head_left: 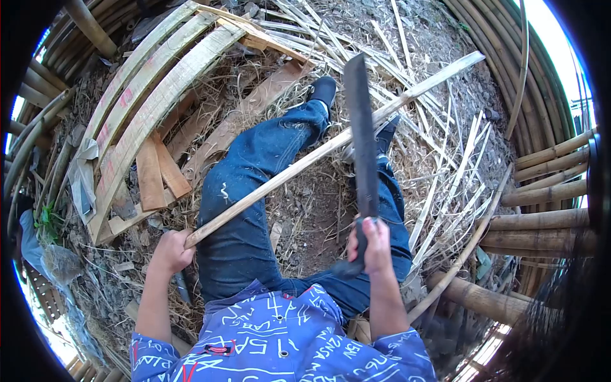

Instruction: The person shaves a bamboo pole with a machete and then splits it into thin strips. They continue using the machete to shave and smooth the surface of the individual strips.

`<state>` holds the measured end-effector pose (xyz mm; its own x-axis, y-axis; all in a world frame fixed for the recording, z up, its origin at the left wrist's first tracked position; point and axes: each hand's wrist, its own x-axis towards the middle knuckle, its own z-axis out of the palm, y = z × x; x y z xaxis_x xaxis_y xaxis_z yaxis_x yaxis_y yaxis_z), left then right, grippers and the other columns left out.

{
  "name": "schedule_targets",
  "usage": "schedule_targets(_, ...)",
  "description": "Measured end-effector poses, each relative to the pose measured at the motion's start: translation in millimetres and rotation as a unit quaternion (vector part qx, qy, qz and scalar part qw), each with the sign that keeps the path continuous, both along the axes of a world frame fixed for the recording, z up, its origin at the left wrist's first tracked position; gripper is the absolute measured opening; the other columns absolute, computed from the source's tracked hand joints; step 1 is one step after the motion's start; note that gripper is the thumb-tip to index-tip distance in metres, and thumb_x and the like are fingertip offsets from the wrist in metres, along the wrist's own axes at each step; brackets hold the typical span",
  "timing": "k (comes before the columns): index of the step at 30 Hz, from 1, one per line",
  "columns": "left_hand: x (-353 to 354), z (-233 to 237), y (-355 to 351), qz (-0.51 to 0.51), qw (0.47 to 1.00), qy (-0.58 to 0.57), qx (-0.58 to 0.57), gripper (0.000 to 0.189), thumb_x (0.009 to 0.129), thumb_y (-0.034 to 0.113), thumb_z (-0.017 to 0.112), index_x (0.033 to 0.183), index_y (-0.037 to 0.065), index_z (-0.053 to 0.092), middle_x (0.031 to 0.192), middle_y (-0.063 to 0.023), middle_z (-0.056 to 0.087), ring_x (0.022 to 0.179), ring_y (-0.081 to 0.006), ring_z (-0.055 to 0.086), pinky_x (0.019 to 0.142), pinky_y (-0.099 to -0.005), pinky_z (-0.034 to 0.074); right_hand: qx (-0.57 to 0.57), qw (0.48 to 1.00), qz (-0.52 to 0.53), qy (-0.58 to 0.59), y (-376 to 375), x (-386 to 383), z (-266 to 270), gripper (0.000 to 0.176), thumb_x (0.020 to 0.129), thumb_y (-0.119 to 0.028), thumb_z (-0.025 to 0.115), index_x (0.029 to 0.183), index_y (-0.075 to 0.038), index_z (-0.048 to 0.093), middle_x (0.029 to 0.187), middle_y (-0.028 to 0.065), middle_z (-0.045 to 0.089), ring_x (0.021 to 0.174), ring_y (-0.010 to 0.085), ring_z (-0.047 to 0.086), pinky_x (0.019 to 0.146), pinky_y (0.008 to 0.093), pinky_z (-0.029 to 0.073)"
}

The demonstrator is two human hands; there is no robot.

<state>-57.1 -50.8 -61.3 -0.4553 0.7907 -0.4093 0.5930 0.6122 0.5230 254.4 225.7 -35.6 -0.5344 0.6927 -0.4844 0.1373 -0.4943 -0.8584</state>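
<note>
My left hand [172,251] is wrapped round the near end of a long, pale strip of split bamboo [289,167]. The strip runs up to the right across my thigh and beyond my feet. In my right hand [375,245] is the dark handle of a machete [361,127]. Its broad, dark blade points away from me and overlaps the strip in this view. My legs in blue jeans [238,216] are spread on the ground beneath the strip.
To the left lies a pallet-like frame of pale wooden slats [143,124], with brown board pieces [153,175] by it. Thin split strips [458,172] and shavings litter the ground at right. Stacked bamboo poles [550,191] line the right side, and a thick pole [480,299] lies near my right elbow.
</note>
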Motion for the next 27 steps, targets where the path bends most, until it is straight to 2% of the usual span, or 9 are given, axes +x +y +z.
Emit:
schedule_targets(2, -2, -2, 2, 0.001, 1.0, -0.007, 0.004, 0.016, 0.065, 0.013, 0.056, 0.074, -0.001, 0.058, 0.069, -0.0272, 0.058, 0.07, -0.0461, 0.058, 0.064, -0.0499, 0.048, -0.032, 0.995, -0.066, 0.063, 8, -4, 2, 0.031, 0.098, -0.032, 0.047, 0.093, -0.001, 0.049, 0.058, 0.0055, 0.05, 0.04, 0.0132, 0.049, 0.037, 0.0256, 0.04)
schedule_targets(4, 2, -5, 3, 0.005, 1.0, -0.019, 0.014, 0.016, 0.065, 0.013, 0.056, 0.074, -0.001, 0.058, 0.069, -0.0274, 0.058, 0.07, -0.0463, 0.058, 0.064, -0.05, 0.048, -0.034, 0.997, -0.058, 0.045, -2, -13, 4, 0.031, 0.098, -0.032, 0.048, 0.092, -0.001, 0.049, 0.058, 0.0059, 0.051, 0.04, 0.0137, 0.049, 0.037, 0.0267, 0.04)
schedule_targets(8, 0, -1, 2, -0.002, 1.0, -0.001, 0.022, 0.015, 0.067, 0.012, 0.055, 0.074, -0.001, 0.057, 0.068, -0.0277, 0.057, 0.07, -0.0466, 0.058, 0.063, -0.0497, 0.048, -0.027, 0.995, 0.099, 0.006, -25, -16, -1, 0.025, 0.097, -0.027, 0.052, 0.093, -0.002, 0.05, 0.059, 0.0052, 0.054, 0.042, 0.0114, 0.05, 0.04, 0.0252, 0.041)
schedule_targets(12, 3, -3, -1, 0.005, 1.0, -0.013, 0.013, 0.014, 0.067, 0.012, 0.055, 0.073, -0.001, 0.056, 0.067, -0.0271, 0.057, 0.069, -0.0464, 0.057, 0.062, -0.0503, 0.047, -0.03, 0.998, -0.018, 0.047, -8, -22, -4, 0.035, 0.098, -0.036, 0.048, 0.096, -0.001, 0.046, 0.057, 0.0052, 0.049, 0.041, 0.0134, 0.049, 0.037, 0.0276, 0.042)
schedule_targets(13, 3, -3, 0, 0.003, 1.0, -0.005, 0.029, 0.014, 0.067, 0.012, 0.055, 0.072, -0.001, 0.056, 0.066, -0.0269, 0.057, 0.069, -0.0464, 0.057, 0.062, -0.0504, 0.047, -0.052, 0.995, -0.052, 0.065, -11, -22, -10, 0.028, 0.098, -0.029, 0.05, 0.093, -0.002, 0.048, 0.059, 0.0073, 0.052, 0.042, 0.0143, 0.05, 0.038, 0.0276, 0.042)
schedule_targets(17, -4, 3, -4, 0.002, 1.0, 0.002, 0.009, 0.014, 0.067, 0.012, 0.056, 0.072, -0.001, 0.056, 0.067, -0.0265, 0.057, 0.069, -0.0464, 0.057, 0.063, -0.0504, 0.047, -0.062, 0.997, -0.015, 0.049, -26, -18, -14, 0.027, 0.098, -0.03, 0.052, 0.094, -0.003, 0.048, 0.059, 0.0071, 0.052, 0.042, 0.0146, 0.051, 0.039, 0.0277, 0.043)
schedule_targets(21, -3, 0, 0, -0.017, 1.0, 0.011, 0.007, 0.014, 0.067, 0.013, 0.056, 0.072, 0.0, 0.057, 0.067, -0.0262, 0.058, 0.069, -0.0462, 0.058, 0.063, -0.0503, 0.047, 0.035, 0.999, 0.019, -0.004, 5, -2, -5, 0.028, 0.098, -0.03, 0.05, 0.095, -0.002, 0.049, 0.059, 0.0061, 0.052, 0.041, 0.0122, 0.05, 0.038, 0.0248, 0.041)
schedule_targets(24, 3, -7, 1, -0.002, 1.0, -0.007, 0.024, 0.015, 0.067, 0.013, 0.057, 0.072, 0.0, 0.057, 0.067, -0.0263, 0.057, 0.069, -0.046, 0.058, 0.063, -0.0505, 0.047, -0.004, 0.999, -0.023, 0.029, 2, -10, 0, 0.028, 0.098, -0.029, 0.049, 0.094, -0.002, 0.049, 0.059, 0.0061, 0.052, 0.041, 0.0123, 0.05, 0.038, 0.0255, 0.041)
schedule_targets(27, 3, 1, 0, 0.021, 1.0, -0.02, 0.006, 0.016, 0.066, 0.014, 0.058, 0.073, 0.0, 0.057, 0.067, -0.0266, 0.057, 0.07, -0.0463, 0.057, 0.063, -0.0511, 0.047, -0.008, 0.998, 0.059, 0.002, -16, -12, -6, 0.024, 0.098, -0.026, 0.051, 0.094, -0.002, 0.049, 0.057, 0.0061, 0.054, 0.041, 0.0123, 0.05, 0.04, 0.0255, 0.041)
